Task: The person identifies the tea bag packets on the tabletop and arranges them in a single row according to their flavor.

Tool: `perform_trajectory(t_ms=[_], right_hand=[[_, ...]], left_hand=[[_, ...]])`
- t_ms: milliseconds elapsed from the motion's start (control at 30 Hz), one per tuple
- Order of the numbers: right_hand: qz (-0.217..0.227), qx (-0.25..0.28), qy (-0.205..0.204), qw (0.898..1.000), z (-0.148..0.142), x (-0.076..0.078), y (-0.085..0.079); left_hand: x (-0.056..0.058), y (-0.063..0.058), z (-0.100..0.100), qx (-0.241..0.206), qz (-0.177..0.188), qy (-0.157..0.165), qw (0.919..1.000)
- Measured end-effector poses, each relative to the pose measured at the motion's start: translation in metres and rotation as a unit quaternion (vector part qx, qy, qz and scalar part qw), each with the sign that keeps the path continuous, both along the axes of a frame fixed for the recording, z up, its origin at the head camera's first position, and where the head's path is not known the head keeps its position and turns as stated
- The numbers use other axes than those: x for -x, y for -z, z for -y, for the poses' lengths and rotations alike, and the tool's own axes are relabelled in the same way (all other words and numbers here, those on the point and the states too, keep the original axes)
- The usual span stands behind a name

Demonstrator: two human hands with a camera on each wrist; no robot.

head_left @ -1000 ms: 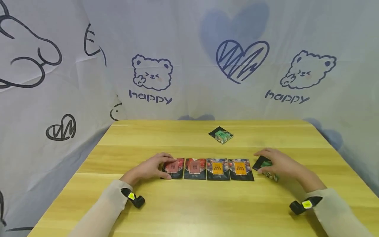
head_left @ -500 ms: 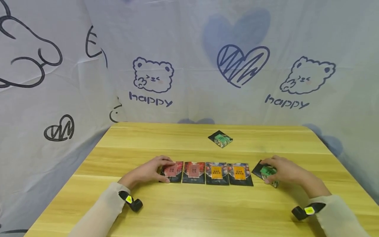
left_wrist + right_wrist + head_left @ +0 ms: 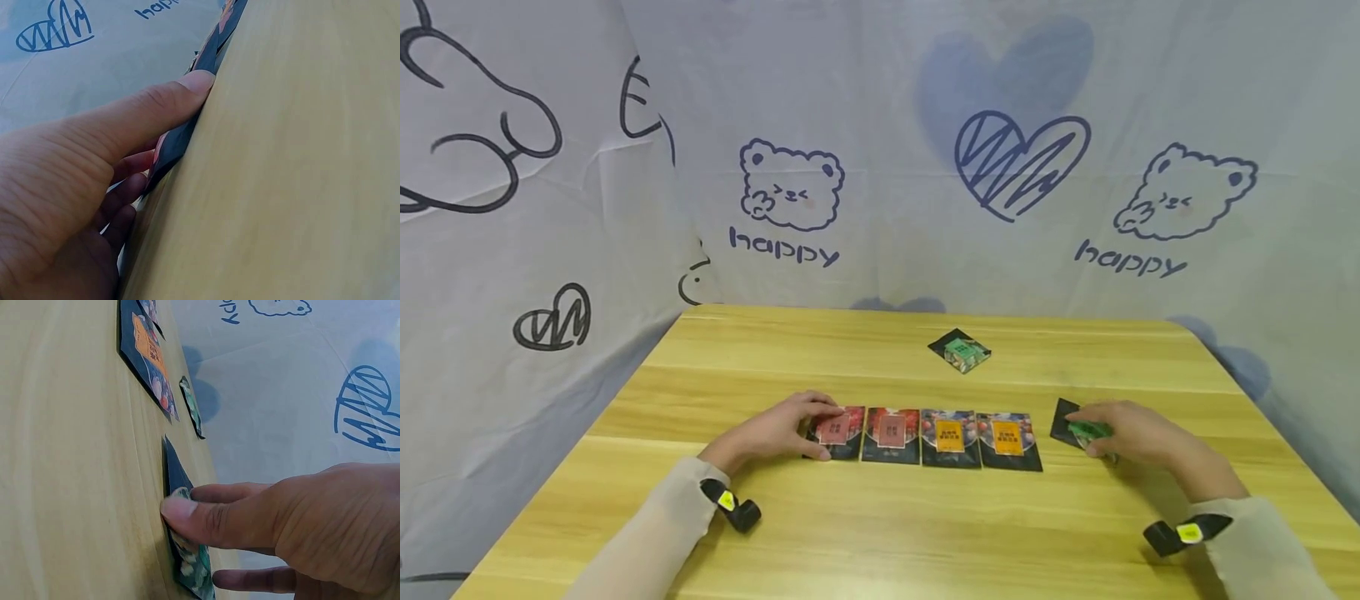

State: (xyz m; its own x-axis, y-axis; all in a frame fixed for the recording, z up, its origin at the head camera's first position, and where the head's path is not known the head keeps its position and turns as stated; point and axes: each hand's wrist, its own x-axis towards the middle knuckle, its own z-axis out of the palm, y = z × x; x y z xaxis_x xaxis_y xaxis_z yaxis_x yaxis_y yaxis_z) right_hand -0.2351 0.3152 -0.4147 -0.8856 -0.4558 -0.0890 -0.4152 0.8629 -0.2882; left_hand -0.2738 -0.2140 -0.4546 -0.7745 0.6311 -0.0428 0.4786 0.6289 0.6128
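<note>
My left hand (image 3: 775, 432) holds the leftmost black-and-red packet (image 3: 842, 435) flat on the table, thumb by its near edge and fingers by its far edge. In the left wrist view the thumb presses along the packet's dark border (image 3: 177, 139). To its right lie another red packet (image 3: 891, 437) and two packets with orange labels, the nearer one (image 3: 950, 437) and the end one (image 3: 1009, 440), all in one row. Beyond the row's right end, my right hand (image 3: 1138, 437) pinches a black-and-green packet (image 3: 1063, 422), lying askew and partly covered by the fingers.
A second green packet (image 3: 964, 351) lies turned cornerwise near the back of the wooden table (image 3: 880, 533). White cloth with drawn bears and hearts (image 3: 895, 208) hangs behind and to the left.
My right hand has shifted slightly right, and the green packet under it has moved right and turned. My left hand stays on the red packet; the row looks unchanged.
</note>
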Motion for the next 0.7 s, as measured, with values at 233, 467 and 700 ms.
perform_trajectory(t_ms=[233, 467, 700], right_hand=[[-0.009, -0.058, 0.02, 0.998, 0.0027, -0.0003, -0.0014], [0.013, -0.078, 0.055, 0.995, 0.0055, -0.0013, -0.002], [0.001, -0.026, 0.074, 0.997, 0.005, 0.0005, 0.0068]], left_hand=[[-0.0015, -0.0009, -0.0003, 0.003, 0.0, -0.004, 1.0], [0.0001, -0.0023, -0.0005, 0.003, -0.001, -0.003, 1.0], [-0.001, -0.0015, -0.0007, 0.002, -0.001, -0.004, 1.0]])
